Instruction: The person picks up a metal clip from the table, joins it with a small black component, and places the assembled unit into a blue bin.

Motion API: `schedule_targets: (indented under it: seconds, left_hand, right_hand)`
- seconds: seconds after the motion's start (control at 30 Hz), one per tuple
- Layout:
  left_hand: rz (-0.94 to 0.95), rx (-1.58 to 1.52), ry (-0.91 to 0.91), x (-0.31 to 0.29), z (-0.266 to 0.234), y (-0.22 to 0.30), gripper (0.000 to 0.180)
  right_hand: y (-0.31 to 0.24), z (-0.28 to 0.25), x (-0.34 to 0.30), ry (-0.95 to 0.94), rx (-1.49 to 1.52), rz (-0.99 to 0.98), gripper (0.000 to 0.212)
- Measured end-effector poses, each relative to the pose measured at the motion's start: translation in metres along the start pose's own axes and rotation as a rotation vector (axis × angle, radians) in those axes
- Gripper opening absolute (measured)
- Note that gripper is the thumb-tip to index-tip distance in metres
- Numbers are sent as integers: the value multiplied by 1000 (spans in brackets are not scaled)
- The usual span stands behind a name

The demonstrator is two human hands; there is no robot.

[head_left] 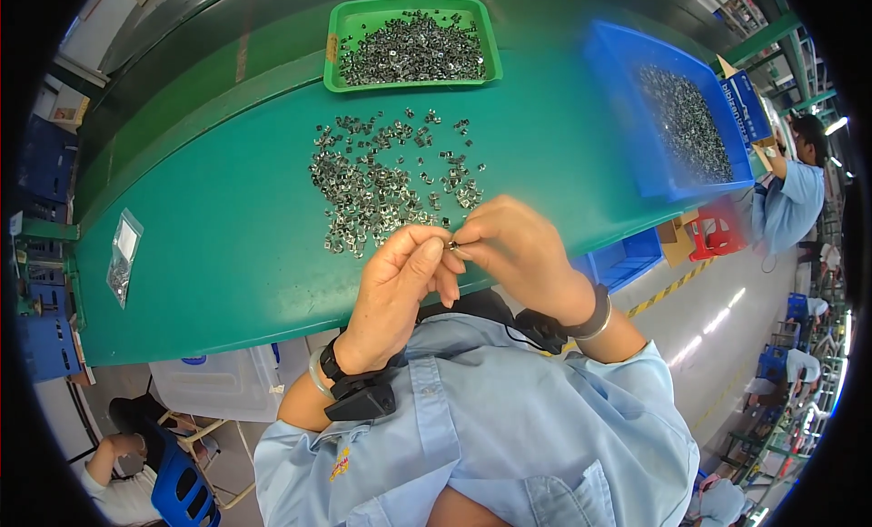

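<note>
Small clear plastic bag (123,256) at left of frame, flat on the green table (227,236), oblong, see-through, with dark grey bits gathered in its lower end. Orange label (331,48) stuck on the left wall of the green tray (335,37) at upper middle, narrow and upright. Blue carton (748,106) with white print at upper right, just behind the blue bin (627,118), tilted, with a brown cardboard flap (726,67) at its top. Brown cardboard box (676,241) at right below the table edge, beside a red crate (713,227). White cartons (56,100) at far upper left, too blurred to tell more.
</note>
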State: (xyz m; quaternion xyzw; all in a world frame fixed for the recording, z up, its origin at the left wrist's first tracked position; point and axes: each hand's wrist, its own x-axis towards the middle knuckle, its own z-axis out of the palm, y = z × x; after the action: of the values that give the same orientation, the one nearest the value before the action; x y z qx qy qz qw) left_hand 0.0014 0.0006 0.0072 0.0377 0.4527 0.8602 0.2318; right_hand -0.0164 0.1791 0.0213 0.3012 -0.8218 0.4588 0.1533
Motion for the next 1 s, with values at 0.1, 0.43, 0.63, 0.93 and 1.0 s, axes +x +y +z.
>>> schedule_targets:
  seconds: [0.1,0.43,0.63,0.93,1.0]
  left_hand:
    - [-41,-63,-13,2,3,0,20]
    - [-68,-167,-52,4,-3,-6,17]
    - [-89,-244,-116,4,-3,-8,14]
    - [-109,-138,-55,5,3,-7,19]
    - [-99,-141,-53,3,5,-6,19]
  right_hand:
    - [0,-1,0,20,-67,-34,22]
    - [-2,2,-7,53,-1,8,21]
    - [-7,1,-11,38,118,85,18]
    - [-2,3,-17,72,61,37,22]
    - [-2,4,-18,73,40,19,22]
